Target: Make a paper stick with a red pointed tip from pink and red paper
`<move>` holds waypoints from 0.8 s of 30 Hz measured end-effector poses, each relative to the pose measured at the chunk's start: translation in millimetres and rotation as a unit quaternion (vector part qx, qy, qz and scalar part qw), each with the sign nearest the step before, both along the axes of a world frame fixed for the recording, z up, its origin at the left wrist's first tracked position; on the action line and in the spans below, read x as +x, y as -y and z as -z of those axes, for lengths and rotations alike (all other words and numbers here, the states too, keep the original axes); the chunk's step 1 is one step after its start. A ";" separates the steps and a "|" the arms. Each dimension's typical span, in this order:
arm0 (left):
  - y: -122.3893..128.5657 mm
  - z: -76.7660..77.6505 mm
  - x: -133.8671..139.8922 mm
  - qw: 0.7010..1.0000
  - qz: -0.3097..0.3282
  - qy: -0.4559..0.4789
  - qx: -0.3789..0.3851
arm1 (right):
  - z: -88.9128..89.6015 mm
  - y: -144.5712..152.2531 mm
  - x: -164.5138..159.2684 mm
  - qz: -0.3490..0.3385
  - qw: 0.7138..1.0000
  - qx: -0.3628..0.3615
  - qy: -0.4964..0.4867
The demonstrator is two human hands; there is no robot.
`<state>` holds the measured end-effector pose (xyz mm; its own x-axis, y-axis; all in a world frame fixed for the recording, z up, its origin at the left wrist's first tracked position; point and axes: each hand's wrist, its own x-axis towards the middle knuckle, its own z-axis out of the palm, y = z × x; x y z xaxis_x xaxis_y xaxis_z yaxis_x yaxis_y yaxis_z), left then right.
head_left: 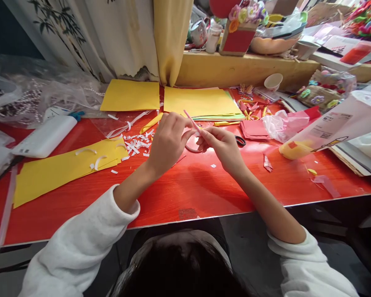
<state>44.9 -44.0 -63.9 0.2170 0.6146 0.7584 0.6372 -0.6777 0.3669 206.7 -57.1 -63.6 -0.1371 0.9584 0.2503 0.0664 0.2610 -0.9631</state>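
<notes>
A thin pink strip (191, 119), likely paper, slants up between my two hands above the red table. My right hand (221, 146) pinches its lower part between thumb and fingers. My left hand (170, 138) is closed, with curled fingertips and thumb at the strip's middle; the exact contact is partly hidden. Below the fingers shows a pale curved band (192, 149), and I cannot tell whether it belongs to the strip. A black scissors handle (240, 141) lies just beyond my right hand. White paper scraps (137, 144) are scattered left of my left hand.
Yellow sheets (130, 95) and a stack of yellow paper (200, 102) lie at the back. Long yellow strips (64, 169) and a white bottle (46, 136) are at left. Red paper squares (253, 130) and a tilted plastic cup (330, 128) stand right. A windowsill (228, 70) holds clutter.
</notes>
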 end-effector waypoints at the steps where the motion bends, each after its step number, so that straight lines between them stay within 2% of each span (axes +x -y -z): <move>1: -0.9 0.9 -1.0 0.999 0.000 -0.037 0.031 | 0.2 0.3 0.0 -0.003 1.000 -0.005 -0.008; 5: -3.4 3.8 -3.6 0.989 -0.009 -0.114 0.090 | 0.7 1.2 -0.6 -0.019 0.998 -0.039 -0.043; 11: -2.6 4.4 -5.4 0.980 -0.001 -0.151 0.127 | -0.5 3.1 -2.7 -0.023 0.994 -0.071 -0.079; 24: -0.8 4.8 -2.9 0.971 -0.022 -0.163 0.173 | 2.0 6.9 -7.0 0.017 0.998 -0.024 -0.047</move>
